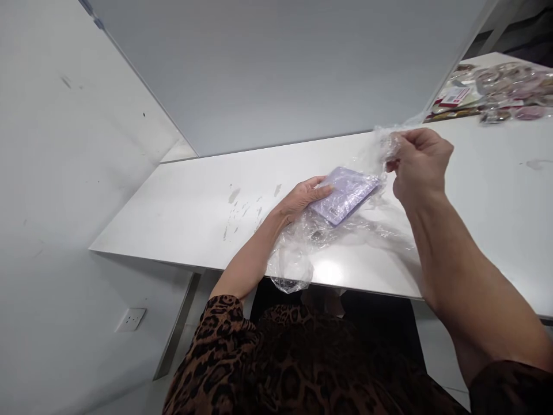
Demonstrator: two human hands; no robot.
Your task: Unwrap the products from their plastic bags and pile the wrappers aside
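A flat purple box-like item (345, 193) is tilted above the white table, partly covered by clear plastic film (302, 239). My left hand (305, 195) holds it by its left edge, the thumb across its upper face. To the right, my right hand (417, 153) is closed on a bunched end of the film, pulled up and away from the purple item. More crumpled film trails below the item and hangs over the table's front edge. What the purple item is exactly, I cannot tell.
The white table (194, 213) has worn marks left of my hands. A grey panel (285, 69) stands along its back edge. Several plastic-wrapped items (510, 86) lie at the far right. A wall socket (131, 319) is low on the left.
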